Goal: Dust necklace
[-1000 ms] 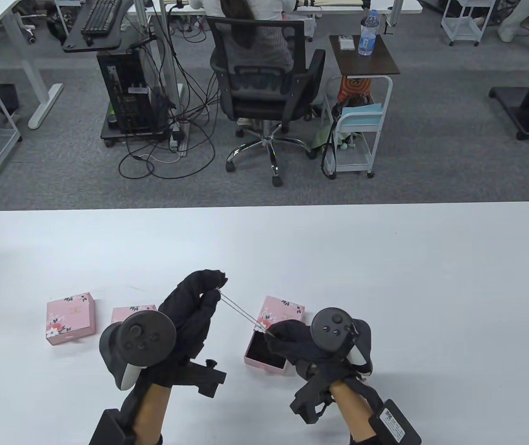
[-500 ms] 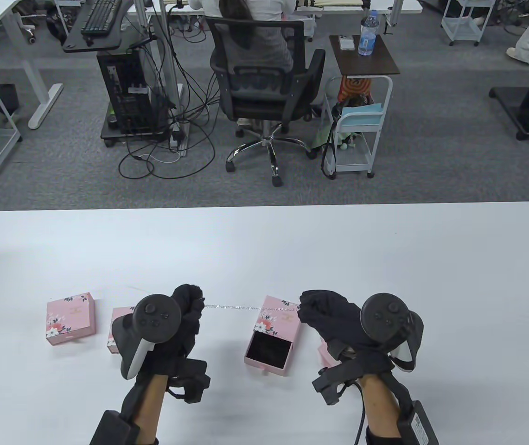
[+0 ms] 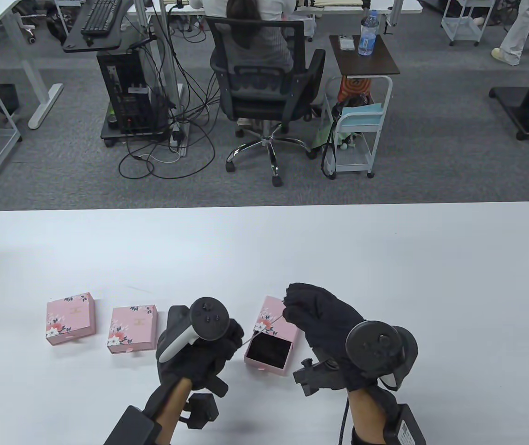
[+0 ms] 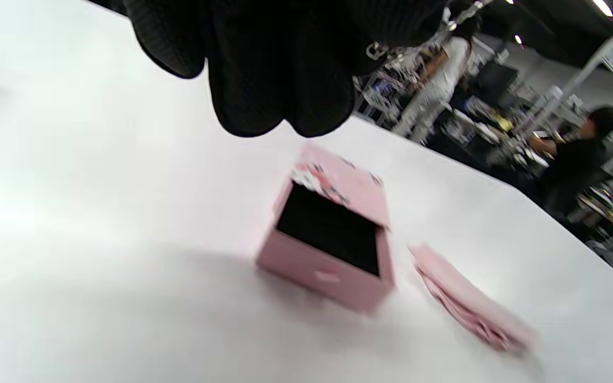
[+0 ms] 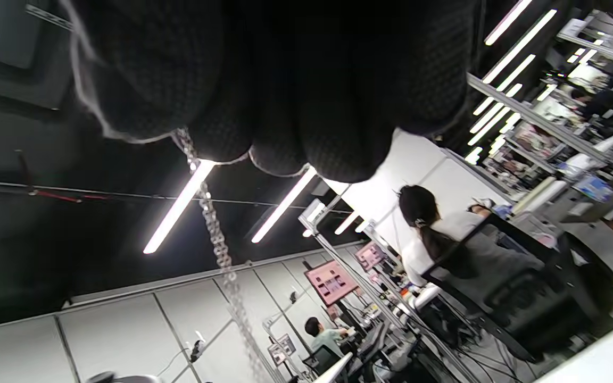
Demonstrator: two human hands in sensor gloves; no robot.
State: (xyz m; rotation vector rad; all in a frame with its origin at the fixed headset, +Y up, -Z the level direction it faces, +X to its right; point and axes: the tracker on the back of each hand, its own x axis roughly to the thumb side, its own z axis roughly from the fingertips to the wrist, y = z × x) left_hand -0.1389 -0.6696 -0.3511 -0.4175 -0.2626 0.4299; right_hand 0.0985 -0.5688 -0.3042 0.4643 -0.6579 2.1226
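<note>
Above the open pink box (image 3: 269,351), the necklace (image 3: 264,327) stretches between both hands: left hand (image 3: 208,345) pinches its seven-o'clock end, right hand (image 3: 322,315) its one-o'clock end. Two closed boxes (image 3: 133,328) sit at nine o'clock on the bench (image 3: 385,259).

You won't find any legible text here; the pink gift boxes (image 3: 70,319) carry only tiny, unreadable logos.

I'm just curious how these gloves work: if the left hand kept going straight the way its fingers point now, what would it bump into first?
Probably the open pink box. The left hand, pinching the necklace chain, points rightward at it, with only bare table between. Its height above the table is unclear, so it might pass over the box.
</note>
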